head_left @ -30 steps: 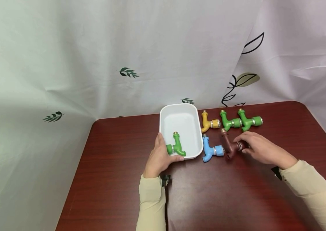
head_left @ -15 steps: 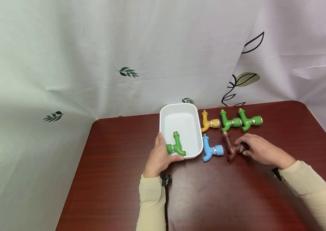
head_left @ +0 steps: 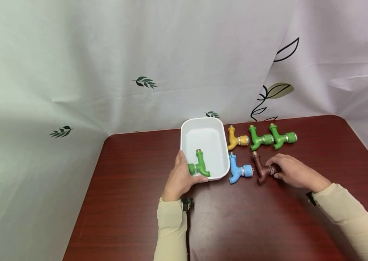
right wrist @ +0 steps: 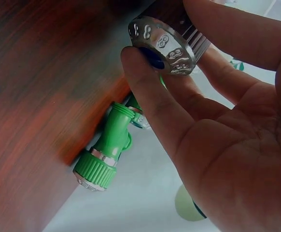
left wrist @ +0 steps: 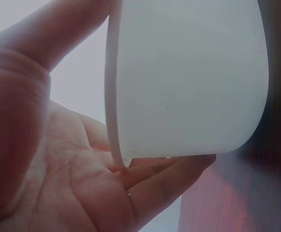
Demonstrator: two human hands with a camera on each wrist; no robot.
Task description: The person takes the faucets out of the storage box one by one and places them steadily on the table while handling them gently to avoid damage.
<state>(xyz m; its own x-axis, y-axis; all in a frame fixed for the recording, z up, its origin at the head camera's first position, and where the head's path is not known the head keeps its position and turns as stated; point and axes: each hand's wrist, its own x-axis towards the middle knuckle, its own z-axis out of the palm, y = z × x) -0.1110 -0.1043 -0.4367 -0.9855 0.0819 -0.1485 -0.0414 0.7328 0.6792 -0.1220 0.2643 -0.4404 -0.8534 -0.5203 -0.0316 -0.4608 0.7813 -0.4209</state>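
Observation:
My left hand (head_left: 178, 179) grips the near left corner of a white plastic tray (head_left: 218, 159), thumb over the near rim and fingers along the left side. In the left wrist view the tray's wall (left wrist: 189, 82) stands between thumb and fingers. One green tap (head_left: 201, 165) lies inside it, its handle partly behind my hand. With my right hand (head_left: 296, 172) I pinch a brown tap (head_left: 260, 168) by its ribbed handle (right wrist: 198, 43). That tap is right of a blue tap (head_left: 236, 169); whether it touches the table is hard to tell.
Behind the blue and brown taps, a yellow tap (head_left: 232, 139) and two green ones (head_left: 256, 139) lie in a row along the back of the dark red table (head_left: 131, 188). A white curtain with leaf prints (head_left: 170, 54) hangs just behind the table.
The brown tap has shifted a little nearer and to the right in my right hand, away from the blue tap. My left hand and the tray have stayed put.

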